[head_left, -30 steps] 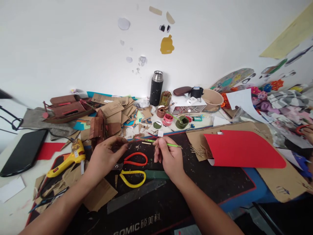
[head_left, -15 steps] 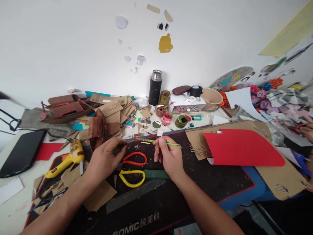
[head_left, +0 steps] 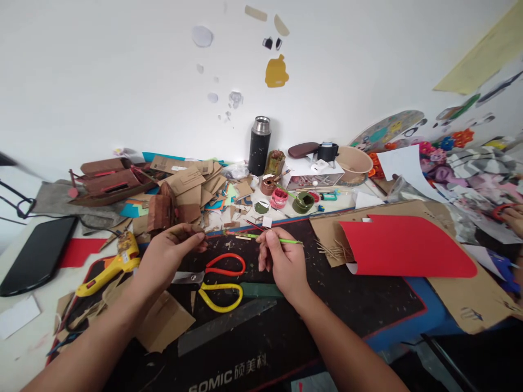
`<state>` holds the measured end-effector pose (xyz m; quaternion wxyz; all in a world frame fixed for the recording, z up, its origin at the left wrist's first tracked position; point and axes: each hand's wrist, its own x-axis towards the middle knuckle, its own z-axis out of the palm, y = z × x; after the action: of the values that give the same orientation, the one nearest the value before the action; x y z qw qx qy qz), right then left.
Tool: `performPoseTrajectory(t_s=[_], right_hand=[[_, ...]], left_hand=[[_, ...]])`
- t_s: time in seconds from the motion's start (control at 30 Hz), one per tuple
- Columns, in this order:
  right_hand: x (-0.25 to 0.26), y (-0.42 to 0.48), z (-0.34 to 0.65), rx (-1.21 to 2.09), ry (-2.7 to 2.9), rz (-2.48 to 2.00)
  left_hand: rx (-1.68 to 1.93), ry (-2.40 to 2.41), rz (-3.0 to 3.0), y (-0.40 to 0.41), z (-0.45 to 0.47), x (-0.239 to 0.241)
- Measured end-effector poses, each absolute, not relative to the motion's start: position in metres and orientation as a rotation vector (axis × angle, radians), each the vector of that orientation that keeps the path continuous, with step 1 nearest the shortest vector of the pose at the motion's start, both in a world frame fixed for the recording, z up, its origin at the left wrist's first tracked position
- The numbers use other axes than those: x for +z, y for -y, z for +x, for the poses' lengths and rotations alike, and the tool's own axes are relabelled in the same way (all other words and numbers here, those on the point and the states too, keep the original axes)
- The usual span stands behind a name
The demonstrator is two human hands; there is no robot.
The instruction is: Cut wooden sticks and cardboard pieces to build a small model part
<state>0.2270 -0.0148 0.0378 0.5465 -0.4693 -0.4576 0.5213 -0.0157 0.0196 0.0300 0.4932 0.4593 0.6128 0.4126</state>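
Observation:
A slim green paintbrush is pinched between the thumb and fingers of my right hand, its bristle end pointing left. My left hand hovers left of the brush tip, apart from it. Its thumb and fingers are drawn together, and whatever may lie between them is too small to see. Just behind that hand stands a brown painted cardboard piece. Scissors with one red and one yellow handle lie on the black mat between my forearms.
Paint pots stand beyond my hands, near a black flask. On the left are a yellow glue gun, a brown model boat and cardboard scraps. Red sheet lies right; another person's hand shows at the edge.
My left hand has moved left, away from the brush tip, and its thumb has come up to its fingers. The scissors' blades now show more. My right hand and the paintbrush stay nearly still.

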Motion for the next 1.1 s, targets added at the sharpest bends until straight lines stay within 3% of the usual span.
performPoseTrajectory(t_s=[0.27,1.1], right_hand=[[0.043,0.019,0.218,1.262,1.153,-1.002],[0.041,0.018,0.223,1.241,1.112,-1.017]], left_hand=[[1.052,-1.335,0.734,-0.021,-0.006,0.032],[1.032,-1.281,0.34,-0.018,-0.003,0.033]])
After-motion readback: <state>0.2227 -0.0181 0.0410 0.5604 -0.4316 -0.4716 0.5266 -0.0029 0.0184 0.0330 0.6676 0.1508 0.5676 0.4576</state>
